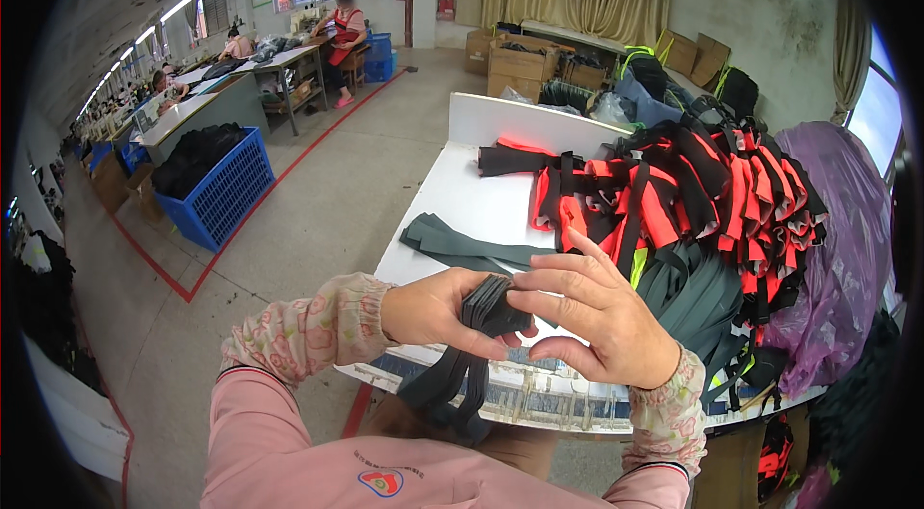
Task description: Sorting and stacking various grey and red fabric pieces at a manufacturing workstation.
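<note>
My left hand (438, 312) grips a bundle of dark grey elastic straps (476, 336) near its top, and the loose ends hang down below the white table's front edge. My right hand (597, 312) closes on the same bundle from the right, thumb and fingers pinching its upper end. Both hands hover over the near edge of the white table (462, 196). Just behind them lie more dark grey straps (452, 244), laid flat on the table.
A big heap of red and black straps (693, 191) covers the table's right side, with a purple plastic bag (847, 220) beyond. A blue crate (217, 187) stands on the floor at left. Cardboard boxes (520, 62) sit behind; people work at distant tables.
</note>
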The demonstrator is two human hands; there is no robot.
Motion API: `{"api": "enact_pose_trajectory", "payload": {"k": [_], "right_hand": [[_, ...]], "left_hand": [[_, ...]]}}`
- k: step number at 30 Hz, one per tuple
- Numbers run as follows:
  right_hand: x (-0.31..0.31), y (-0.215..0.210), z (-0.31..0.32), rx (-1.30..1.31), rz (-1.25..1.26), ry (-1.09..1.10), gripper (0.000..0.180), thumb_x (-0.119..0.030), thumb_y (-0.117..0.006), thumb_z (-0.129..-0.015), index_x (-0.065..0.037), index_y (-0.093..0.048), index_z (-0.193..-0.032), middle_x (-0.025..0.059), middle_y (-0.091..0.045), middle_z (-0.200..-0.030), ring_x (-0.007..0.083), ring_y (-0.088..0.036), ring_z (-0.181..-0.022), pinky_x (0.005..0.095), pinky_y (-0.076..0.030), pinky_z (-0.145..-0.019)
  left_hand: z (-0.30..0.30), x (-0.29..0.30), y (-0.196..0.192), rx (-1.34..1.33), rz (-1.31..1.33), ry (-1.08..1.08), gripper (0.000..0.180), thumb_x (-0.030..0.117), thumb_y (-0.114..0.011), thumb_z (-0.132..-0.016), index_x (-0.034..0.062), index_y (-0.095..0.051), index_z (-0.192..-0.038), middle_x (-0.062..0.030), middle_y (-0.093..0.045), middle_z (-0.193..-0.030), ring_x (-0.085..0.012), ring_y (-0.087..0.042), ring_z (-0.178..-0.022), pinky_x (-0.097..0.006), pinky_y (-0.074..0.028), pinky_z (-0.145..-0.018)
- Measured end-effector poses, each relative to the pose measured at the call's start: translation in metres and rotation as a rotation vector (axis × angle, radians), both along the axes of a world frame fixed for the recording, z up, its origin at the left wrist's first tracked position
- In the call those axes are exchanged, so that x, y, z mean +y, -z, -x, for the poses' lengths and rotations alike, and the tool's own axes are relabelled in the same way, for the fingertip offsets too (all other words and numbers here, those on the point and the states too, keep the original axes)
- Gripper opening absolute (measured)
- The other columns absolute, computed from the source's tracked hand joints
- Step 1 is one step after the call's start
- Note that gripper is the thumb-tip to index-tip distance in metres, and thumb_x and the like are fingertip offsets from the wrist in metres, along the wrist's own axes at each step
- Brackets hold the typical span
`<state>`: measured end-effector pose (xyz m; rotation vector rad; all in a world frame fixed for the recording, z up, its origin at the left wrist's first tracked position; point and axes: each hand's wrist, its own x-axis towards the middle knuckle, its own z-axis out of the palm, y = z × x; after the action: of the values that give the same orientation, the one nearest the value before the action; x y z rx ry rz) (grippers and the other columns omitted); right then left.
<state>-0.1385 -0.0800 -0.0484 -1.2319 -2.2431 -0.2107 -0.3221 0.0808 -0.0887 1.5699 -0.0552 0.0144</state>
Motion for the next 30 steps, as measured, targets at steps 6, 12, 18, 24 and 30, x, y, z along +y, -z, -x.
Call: {"api": "enact_pose_trajectory", "payload": {"k": [6,12,18,24,30], "right_hand": [[0.011,-0.007,-0.002,0.004,-0.052,-0.107,0.026,-0.016,-0.073,-0.081,-0.006,-0.066,-0.104,0.0050,-0.061,-0.091,0.0263,-0.056,-0.087,0.0462,-0.043,-0.096],[0.013,-0.017,0.003,-0.015,-0.017,-0.131,0.016,-0.009,-0.070,-0.079,-0.005,-0.063,-0.092,0.0057,-0.055,-0.079,0.0261,-0.053,-0.079,0.0417,-0.044,-0.092],[0.013,-0.025,0.005,-0.085,0.043,-0.137,0.016,-0.011,-0.070,-0.078,-0.007,-0.060,-0.090,0.0039,-0.055,-0.077,0.0248,-0.055,-0.079,0.0445,-0.043,-0.097],[0.011,-0.029,0.008,-0.152,0.084,-0.077,0.015,-0.013,-0.070,-0.079,-0.009,-0.059,-0.089,0.0018,-0.057,-0.076,0.0232,-0.057,-0.080,0.0485,-0.041,-0.102],[0.012,-0.030,0.011,-0.190,0.105,-0.067,0.015,-0.013,-0.070,-0.079,-0.009,-0.060,-0.089,0.0017,-0.057,-0.076,0.0225,-0.057,-0.081,0.0489,-0.041,-0.103]], "left_hand": [[-0.007,0.000,0.012,0.004,-0.022,0.120,0.050,0.004,-0.079,-0.080,0.0015,-0.055,-0.124,-0.0040,-0.065,-0.115,-0.0115,-0.062,-0.104,-0.028,-0.050,-0.096],[-0.008,-0.003,0.007,0.052,-0.025,0.173,0.053,0.004,-0.080,-0.079,-0.0004,-0.054,-0.125,-0.0056,-0.065,-0.117,-0.0116,-0.062,-0.106,-0.028,-0.049,-0.098],[-0.005,-0.003,0.007,0.075,-0.033,0.168,0.052,0.006,-0.080,-0.079,-0.0009,-0.056,-0.124,-0.0048,-0.065,-0.115,-0.0111,-0.061,-0.105,-0.028,-0.049,-0.097],[-0.009,-0.006,-0.001,0.123,-0.090,0.149,0.051,0.009,-0.082,-0.076,-0.0018,-0.058,-0.121,-0.0046,-0.065,-0.112,-0.0118,-0.060,-0.103,-0.028,-0.048,-0.095],[-0.006,-0.008,-0.004,0.139,-0.076,0.162,0.052,0.010,-0.082,-0.076,-0.0017,-0.058,-0.121,-0.0057,-0.065,-0.113,-0.0128,-0.060,-0.104,-0.029,-0.048,-0.096]]}}
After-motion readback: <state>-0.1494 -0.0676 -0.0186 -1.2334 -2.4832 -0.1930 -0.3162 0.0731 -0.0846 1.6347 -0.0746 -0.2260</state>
